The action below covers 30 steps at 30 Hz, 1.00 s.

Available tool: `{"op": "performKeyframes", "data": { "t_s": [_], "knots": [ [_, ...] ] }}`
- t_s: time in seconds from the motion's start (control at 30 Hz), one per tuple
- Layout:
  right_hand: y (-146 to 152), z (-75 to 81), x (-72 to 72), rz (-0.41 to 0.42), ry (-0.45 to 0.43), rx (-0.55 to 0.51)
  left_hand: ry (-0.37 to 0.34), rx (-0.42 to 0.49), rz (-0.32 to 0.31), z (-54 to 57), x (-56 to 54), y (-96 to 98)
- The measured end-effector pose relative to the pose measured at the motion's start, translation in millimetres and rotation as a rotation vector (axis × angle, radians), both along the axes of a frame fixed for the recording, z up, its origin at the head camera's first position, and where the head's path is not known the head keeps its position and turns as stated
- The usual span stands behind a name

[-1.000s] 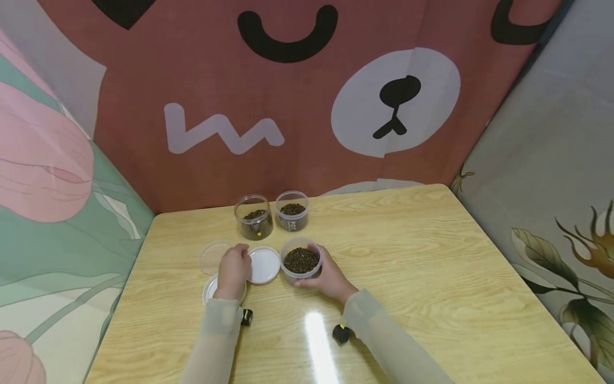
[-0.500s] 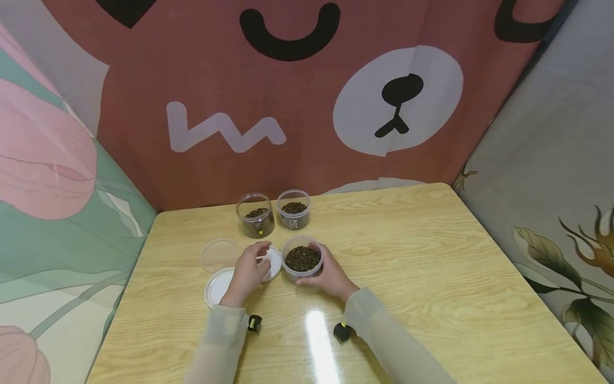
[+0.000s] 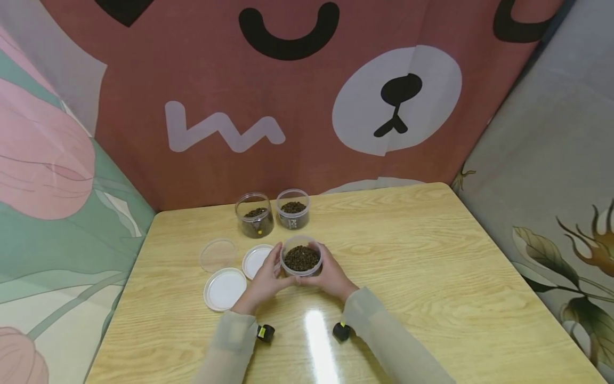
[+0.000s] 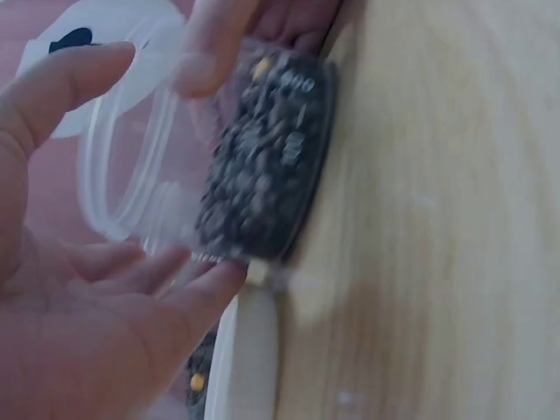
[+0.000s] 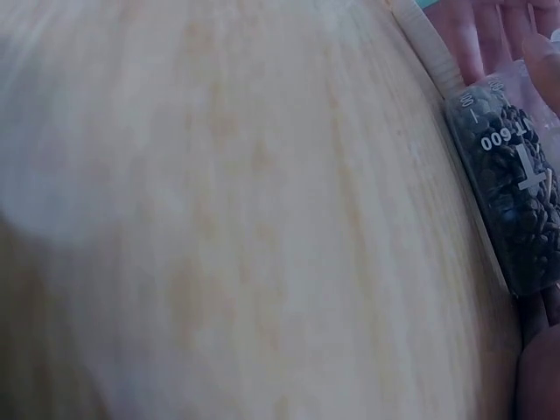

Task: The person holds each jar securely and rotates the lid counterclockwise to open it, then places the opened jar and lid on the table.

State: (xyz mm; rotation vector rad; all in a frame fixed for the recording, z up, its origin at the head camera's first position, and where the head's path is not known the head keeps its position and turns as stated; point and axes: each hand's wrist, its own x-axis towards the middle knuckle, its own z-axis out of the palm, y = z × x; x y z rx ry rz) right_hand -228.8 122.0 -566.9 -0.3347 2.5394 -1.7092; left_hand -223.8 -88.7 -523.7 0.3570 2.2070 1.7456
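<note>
A clear plastic jar of dark brown pellets stands on the table between the two hands. My right hand grips its right side, thumb in front and fingers behind. From the left comes my left hand, its thumb near the jar's front and its fingers along the left side. The left wrist view shows those fingers fairly straight beside the jar's lower wall, with the thumb held apart from the rim. White printed marks show on the jar in both wrist views.
Two more open jars of pellets, a wider jar and a smaller jar, stand at the table's back. Left of the hands lie a white lid, another white lid and a clear disc. Printed cloths surround the wooden table.
My left hand has moved right from over the lids to the left side of the jar, uncovering the front white lid. My right hand has stayed on the jar.
</note>
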Motion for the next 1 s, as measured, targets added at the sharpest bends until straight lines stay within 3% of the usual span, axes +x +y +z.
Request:
{"op": "performKeyframes", "data": {
  "t_s": [0.33, 0.6, 0.77, 1.0],
  "knots": [
    [-2, 1.6, -0.2, 0.017, 0.031, -0.014, 0.100, -0.068, 0.090, -1.6, 4.9, 14.1],
    [-3, 5.7, 0.7, 0.007, 0.014, -0.029, 0.091, -0.081, 0.141, -4.8, 5.0, 19.4],
    [0, 4.8, -0.3, -0.042, 0.028, -0.008, 0.093, -0.041, 0.134, -9.6, -1.2, 22.6],
    [5, 0.6, -4.8, -0.156, 0.099, 0.054, 0.094, -0.043, 0.120, -7.6, -12.1, 31.6]
  ]
}}
